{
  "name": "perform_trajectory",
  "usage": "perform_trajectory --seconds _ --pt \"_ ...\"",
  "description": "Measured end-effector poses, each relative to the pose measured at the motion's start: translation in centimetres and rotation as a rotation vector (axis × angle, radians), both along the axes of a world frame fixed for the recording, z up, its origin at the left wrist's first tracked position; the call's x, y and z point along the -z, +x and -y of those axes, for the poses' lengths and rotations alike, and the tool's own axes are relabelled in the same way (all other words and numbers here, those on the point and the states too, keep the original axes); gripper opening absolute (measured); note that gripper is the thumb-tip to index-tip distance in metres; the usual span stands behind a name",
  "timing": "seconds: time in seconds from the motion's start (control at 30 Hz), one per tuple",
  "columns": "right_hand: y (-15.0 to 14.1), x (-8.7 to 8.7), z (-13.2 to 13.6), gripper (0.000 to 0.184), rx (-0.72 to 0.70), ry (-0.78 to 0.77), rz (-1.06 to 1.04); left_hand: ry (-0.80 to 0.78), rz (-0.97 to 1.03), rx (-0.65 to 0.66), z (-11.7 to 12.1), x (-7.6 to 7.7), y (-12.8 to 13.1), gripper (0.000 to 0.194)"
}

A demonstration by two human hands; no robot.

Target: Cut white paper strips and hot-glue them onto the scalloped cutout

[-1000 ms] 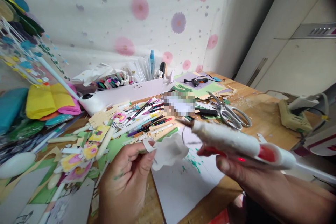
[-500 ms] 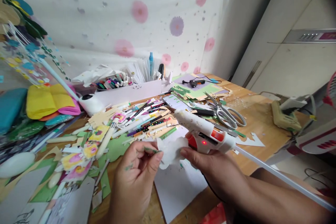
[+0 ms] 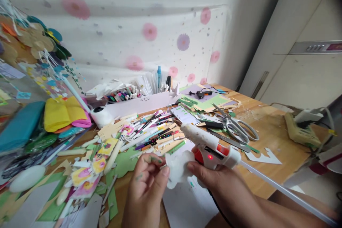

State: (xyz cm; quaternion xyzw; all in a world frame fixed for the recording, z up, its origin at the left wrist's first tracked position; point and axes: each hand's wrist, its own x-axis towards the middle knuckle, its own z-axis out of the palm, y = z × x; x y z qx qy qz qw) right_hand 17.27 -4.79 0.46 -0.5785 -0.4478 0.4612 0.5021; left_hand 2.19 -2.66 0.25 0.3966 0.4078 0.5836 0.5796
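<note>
My left hand point(image 3: 147, 185), smeared with green paint, pinches the left edge of a small white paper cutout point(image 3: 176, 168) at the bottom centre. My right hand point(image 3: 217, 181) grips a white and red hot glue gun point(image 3: 208, 144) by its handle, and its thumb rests on the cutout's right edge. The gun's nozzle points up and to the left, its red light is on, and a long white glue stick point(image 3: 280, 189) trails from its back to the lower right. Both hands hover above a white sheet point(image 3: 187, 203) on the wooden table point(image 3: 267, 139).
Scattered markers point(image 3: 153, 130), painted paper scraps point(image 3: 88, 171) and green cutouts litter the table's left half. Scissors point(image 3: 235, 126) and a phone point(image 3: 184, 114) lie behind the gun. A white box point(image 3: 139, 104) of pens stands at the back, a second glue gun point(image 3: 201, 93) beyond it, a power strip point(image 3: 300, 130) at right.
My right hand has brought the glue gun in from the right and down to the cutout, its thumb now on the paper. The view has tipped slightly downward.
</note>
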Motion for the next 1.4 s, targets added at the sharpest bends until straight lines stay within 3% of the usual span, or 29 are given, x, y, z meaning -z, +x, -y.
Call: perform_trajectory --seconds 0.13,0.27,0.47,0.67,0.87,1.03,1.4 --pt "-0.18 0.03 0.01 0.033 0.012 0.026 -0.04 -0.072 0.172 0.13 -0.27 -0.49 -0.33 0.015" --pt "-0.07 -0.2 0.07 0.031 0.003 0.058 -0.004 -0.112 0.097 0.22 -0.56 -0.5 -0.46 0.01" --pt "-0.09 -0.5 0.38 0.03 -0.028 0.039 0.087 -0.11 0.015 0.179 -0.59 0.01 -0.27 0.011" --pt "-0.59 -0.37 0.38 0.033 -0.016 0.035 0.121 -0.101 0.123 0.154 -0.41 0.22 0.08 0.01" --pt "-0.53 -0.06 0.09 0.031 0.003 0.042 0.096 -0.122 0.236 0.216 -0.45 0.18 0.15 0.008" --pt "-0.47 -0.32 0.08 0.034 0.065 0.044 0.06 -0.039 0.351 0.247 -0.63 0.0 0.29 0.012" --pt "-0.21 0.3 0.26 0.033 0.0 0.092 0.121 -0.124 0.068 0.226 -0.66 0.02 -0.11 0.013"
